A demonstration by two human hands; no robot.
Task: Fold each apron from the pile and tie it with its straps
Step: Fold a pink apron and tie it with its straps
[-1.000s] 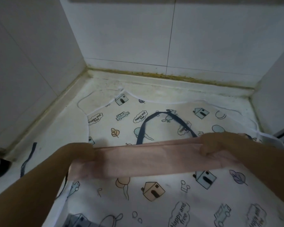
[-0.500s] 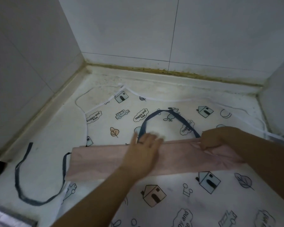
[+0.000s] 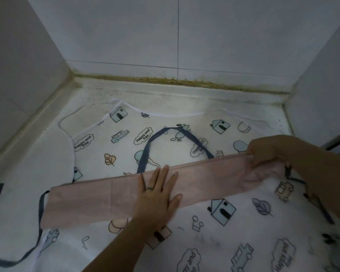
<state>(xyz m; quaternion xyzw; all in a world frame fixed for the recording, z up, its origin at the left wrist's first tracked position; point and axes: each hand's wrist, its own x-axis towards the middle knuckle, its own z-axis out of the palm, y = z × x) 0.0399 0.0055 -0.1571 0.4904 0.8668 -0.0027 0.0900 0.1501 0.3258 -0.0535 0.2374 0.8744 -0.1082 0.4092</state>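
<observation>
White printed apron [image 3: 204, 244] spread flat over counter [image 3: 165, 99]. Pink apron [image 3: 86, 201], folded into long strip, lies across it. Dark blue strap [image 3: 145, 152] loops out behind strip. My left hand [image 3: 157, 195] flat on strip's middle, fingers straight, slightly apart. My right hand [image 3: 267, 152] curled, clamping strip's right end. Ring [image 3: 151, 188] on left finger.

The back wall [image 3: 185, 36] is made of large white tiles, with one upright grout line running down its middle and one level line low across it. A seam [image 3: 185, 81] of yellow-brown grime runs along its foot. The left wall [image 3: 18, 75], plain and white, meets it at a corner, and the right wall [image 3: 326, 85] does the same on the other side. Below the back wall lies a white surface [image 3: 185, 99], speckled and stained. The light is dim and bluish.
</observation>
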